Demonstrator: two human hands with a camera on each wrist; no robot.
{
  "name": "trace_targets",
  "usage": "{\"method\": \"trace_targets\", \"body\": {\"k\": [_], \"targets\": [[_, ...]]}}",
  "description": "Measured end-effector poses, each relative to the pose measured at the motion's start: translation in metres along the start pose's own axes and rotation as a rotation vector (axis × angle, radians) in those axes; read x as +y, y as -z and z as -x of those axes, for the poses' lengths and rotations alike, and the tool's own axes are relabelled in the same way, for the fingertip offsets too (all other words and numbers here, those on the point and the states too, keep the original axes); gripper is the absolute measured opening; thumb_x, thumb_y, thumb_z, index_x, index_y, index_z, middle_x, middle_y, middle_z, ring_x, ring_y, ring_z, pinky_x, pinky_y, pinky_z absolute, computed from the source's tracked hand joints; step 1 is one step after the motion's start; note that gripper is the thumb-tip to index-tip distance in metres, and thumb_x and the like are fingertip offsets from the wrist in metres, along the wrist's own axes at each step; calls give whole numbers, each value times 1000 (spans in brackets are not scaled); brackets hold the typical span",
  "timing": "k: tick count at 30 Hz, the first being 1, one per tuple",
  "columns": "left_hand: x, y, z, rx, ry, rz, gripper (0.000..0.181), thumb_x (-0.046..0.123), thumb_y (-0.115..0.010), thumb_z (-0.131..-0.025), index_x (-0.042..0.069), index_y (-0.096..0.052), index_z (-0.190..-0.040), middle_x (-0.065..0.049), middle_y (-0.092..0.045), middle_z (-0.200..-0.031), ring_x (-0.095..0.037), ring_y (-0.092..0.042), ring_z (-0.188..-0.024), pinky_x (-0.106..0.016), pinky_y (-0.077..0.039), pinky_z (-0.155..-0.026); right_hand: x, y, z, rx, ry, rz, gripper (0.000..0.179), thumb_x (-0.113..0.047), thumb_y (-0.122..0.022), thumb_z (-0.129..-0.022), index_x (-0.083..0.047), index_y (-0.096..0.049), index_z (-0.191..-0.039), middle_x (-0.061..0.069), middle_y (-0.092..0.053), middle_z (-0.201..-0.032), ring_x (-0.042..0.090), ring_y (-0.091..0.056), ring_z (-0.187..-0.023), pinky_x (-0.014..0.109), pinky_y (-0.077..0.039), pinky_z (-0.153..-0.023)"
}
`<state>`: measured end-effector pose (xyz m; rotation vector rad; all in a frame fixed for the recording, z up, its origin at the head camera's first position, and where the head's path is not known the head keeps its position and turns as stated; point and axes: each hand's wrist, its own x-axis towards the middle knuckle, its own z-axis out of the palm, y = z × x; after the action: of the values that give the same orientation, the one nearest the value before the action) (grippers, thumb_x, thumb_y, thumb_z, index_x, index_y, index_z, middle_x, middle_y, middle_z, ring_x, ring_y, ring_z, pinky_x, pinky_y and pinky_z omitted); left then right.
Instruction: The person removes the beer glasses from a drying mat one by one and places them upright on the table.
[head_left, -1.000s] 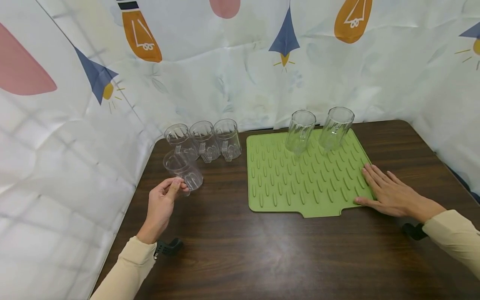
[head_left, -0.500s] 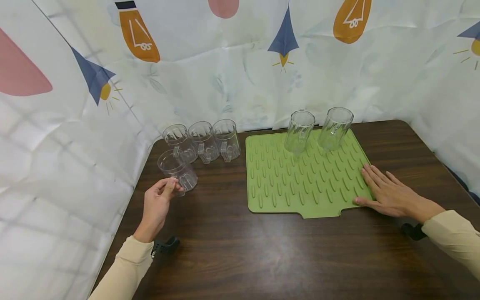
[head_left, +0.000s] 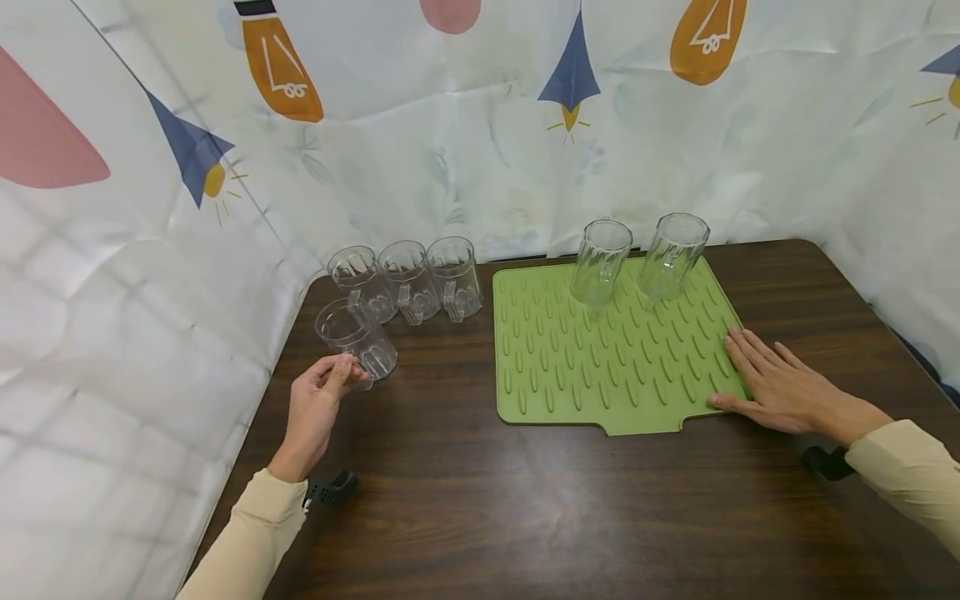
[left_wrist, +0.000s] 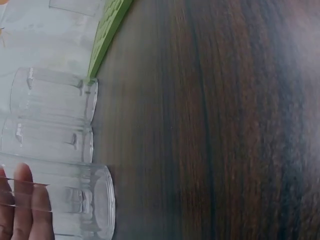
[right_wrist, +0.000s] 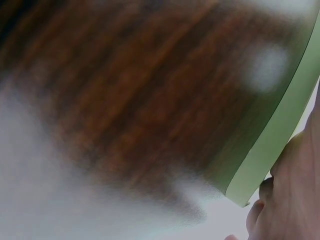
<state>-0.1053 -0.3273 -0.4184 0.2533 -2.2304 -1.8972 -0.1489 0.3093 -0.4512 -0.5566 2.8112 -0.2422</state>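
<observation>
My left hand [head_left: 318,402] grips a clear glass mug [head_left: 367,346] by its handle, at the left of the table. In the left wrist view the fingers [left_wrist: 23,200] curl at the handle, with the mug's base [left_wrist: 104,202] turned toward the brown tabletop. Just behind it three more clear mugs [head_left: 459,283] stand in a row, handles facing me. On the right, my right hand [head_left: 783,387] rests flat, fingers spread, over the right edge of a green drying mat [head_left: 592,375]. Two clear mugs [head_left: 600,267] stand at the back of that mat.
The dark wood table [head_left: 525,517] runs from the left curtain to the right one. A white patterned curtain [head_left: 465,150] hangs close behind the mugs. Both wrists wear dark straps [head_left: 330,489].
Over the last second my left hand has shifted slightly to the left with the mug. The right hand and the mat have stayed still.
</observation>
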Motion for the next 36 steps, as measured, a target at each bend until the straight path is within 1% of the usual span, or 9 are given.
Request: {"method": "trace_targets", "body": {"k": [7,11,14,20,24,26,30,33,36], "targets": [[5,-1,-4,19,56,-105,44,32,-61,-105,-9,-63,-119,16,-73,-84,0,-71,-86,-11,-58,-85,2,-1,2,2,-6,-4,106,-64,-53,-100,4,-3,-164,28,0,-172,46,0,-161,71,-4,-127],[8,2,-7,99,101,-154,47,41,-61,-104,-3,-66,-119,19,-72,-84,1,-70,-85,-11,-57,-84,3,0,3,-2,-7,-15,107,-65,-54,-99,3,-3,-164,28,0,-173,47,0,-161,72,-4,-127],[11,5,-8,169,101,-156,45,44,-60,-104,2,-68,-117,19,-72,-85,2,-70,-85,-10,-56,-84,4,0,3,-5,-8,-18,107,-65,-54,-99,3,-3,-164,28,1,-173,47,0,-161,72,-4,-126],[22,9,-12,264,42,-106,34,42,-62,-103,8,-70,-107,16,-73,-85,0,-71,-87,-10,-51,-86,4,1,4,-4,-11,-25,108,-66,-54,-99,3,-4,-164,28,1,-173,47,0,-161,73,-4,-126],[32,8,-15,304,-22,-152,31,39,-62,-103,9,-70,-107,20,-71,-82,3,-69,-85,-10,-49,-87,4,2,3,-7,-9,-26,108,-67,-53,-99,3,-3,-164,28,2,-173,47,1,-161,73,-4,-126],[40,6,-16,311,-59,-178,30,37,-62,-104,9,-70,-107,21,-70,-82,4,-68,-84,-10,-48,-87,3,2,2,-8,-7,-24,108,-67,-52,-99,4,-3,-164,28,3,-172,47,1,-161,73,-4,-126],[60,3,-18,325,-137,-207,17,33,-62,-104,18,-69,-101,23,-68,-81,6,-67,-83,-9,-48,-83,2,3,1,-9,-5,-27,108,-68,-52,-99,4,-4,-164,28,3,-173,47,1,-161,73,-5,-125],[72,1,-19,326,-168,-214,11,31,-62,-104,23,-68,-100,23,-68,-83,6,-66,-84,-9,-48,-80,0,4,1,-14,-4,-35,109,-68,-53,-98,4,-4,-164,28,3,-173,47,1,-161,73,-5,-125],[80,-2,-19,310,-185,-217,11,32,-61,-104,22,-68,-103,21,-68,-86,4,-67,-86,-9,-49,-80,-1,6,1,-19,-7,-43,110,-69,-53,-97,4,-6,-164,28,2,-173,47,0,-161,73,-6,-125]]}}
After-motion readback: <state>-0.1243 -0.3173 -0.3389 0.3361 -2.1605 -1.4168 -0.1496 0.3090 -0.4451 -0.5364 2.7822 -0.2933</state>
